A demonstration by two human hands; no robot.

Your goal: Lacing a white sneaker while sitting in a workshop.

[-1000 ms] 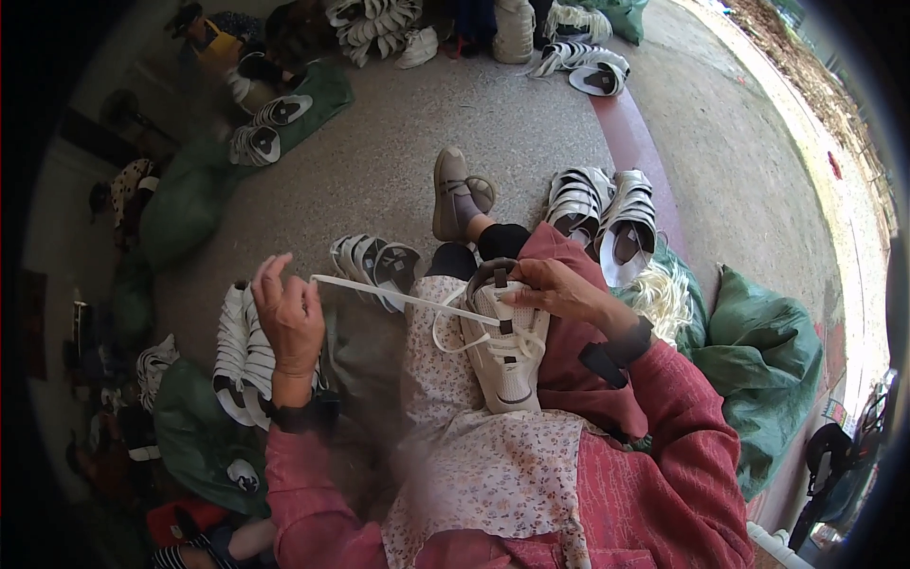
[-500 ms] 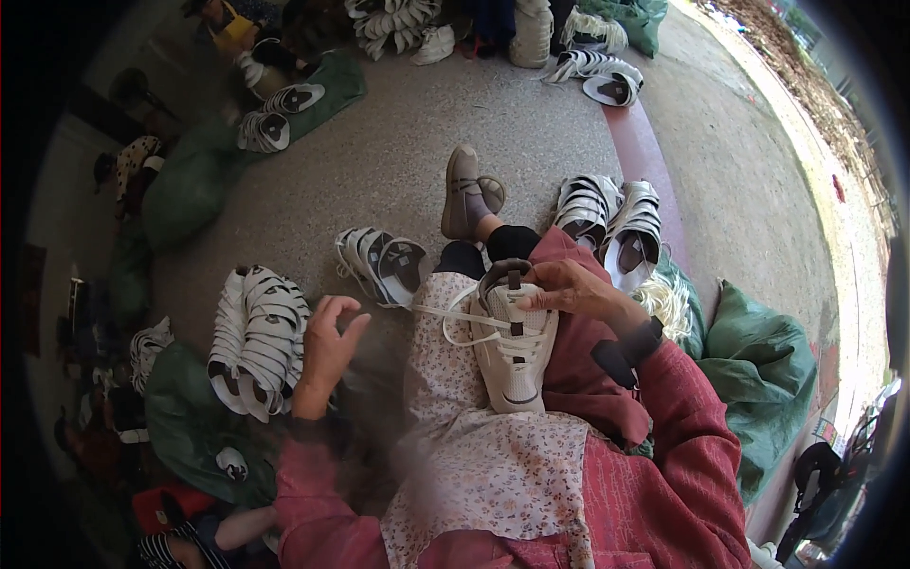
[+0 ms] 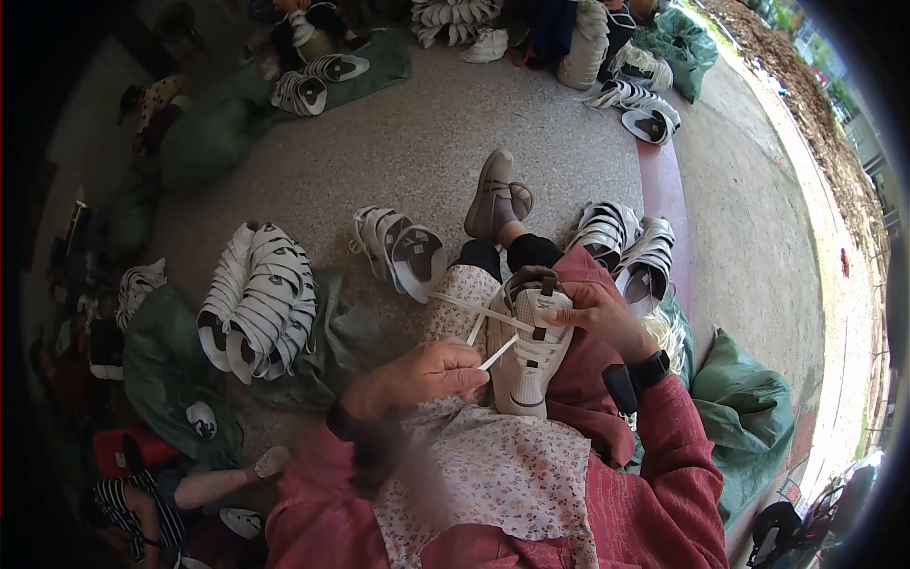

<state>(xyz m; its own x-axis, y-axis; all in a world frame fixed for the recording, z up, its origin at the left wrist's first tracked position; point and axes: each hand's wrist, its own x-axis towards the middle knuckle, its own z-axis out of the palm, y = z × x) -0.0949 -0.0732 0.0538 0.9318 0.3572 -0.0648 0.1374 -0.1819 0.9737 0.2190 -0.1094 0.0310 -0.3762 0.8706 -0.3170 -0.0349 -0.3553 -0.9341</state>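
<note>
Holding shoe (image 3: 529, 357); speckled floor (image 3: 398, 156) beyond

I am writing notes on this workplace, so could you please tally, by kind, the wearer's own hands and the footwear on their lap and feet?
Bare hands: 2 (left hand and right hand)
White sneaker on the lap: 1
Brownish shoes on the feet: 2, one partly hidden
Total: 5

The flat white shoelace (image 3: 499, 353) is partly hidden by the bare left hand (image 3: 438, 370); piled white shoe uppers (image 3: 456, 13) are cut off by the top edge.
</note>
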